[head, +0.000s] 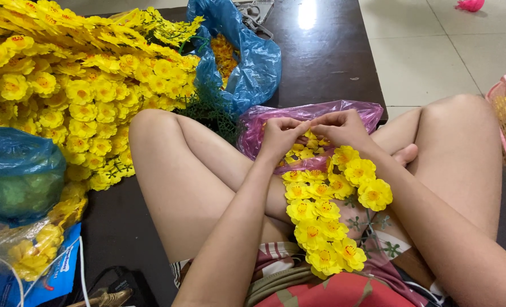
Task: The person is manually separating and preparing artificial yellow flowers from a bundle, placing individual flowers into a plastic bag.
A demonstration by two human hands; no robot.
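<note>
Flower garland (327,219): yellow blooms, orange-centred.

Yellow flowers (327,216) with orange centres are showing beside a pink-purple bag (315,113), blue bags (253,62), a dark brown table (321,51) and striped shorts (275,253).

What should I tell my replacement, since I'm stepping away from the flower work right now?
Left hand and right hand: fingertips together, pinching small yellow fabric blossoms over the open pink plastic bag.
Long green plastic stem with yellow fabric flowers lies across the lap, upper end at the hands.
Done: large pile of yellow flower stems on the dark table.
Left: loose blossoms remain in the pink bag; a blue plastic bag holds more.
</note>
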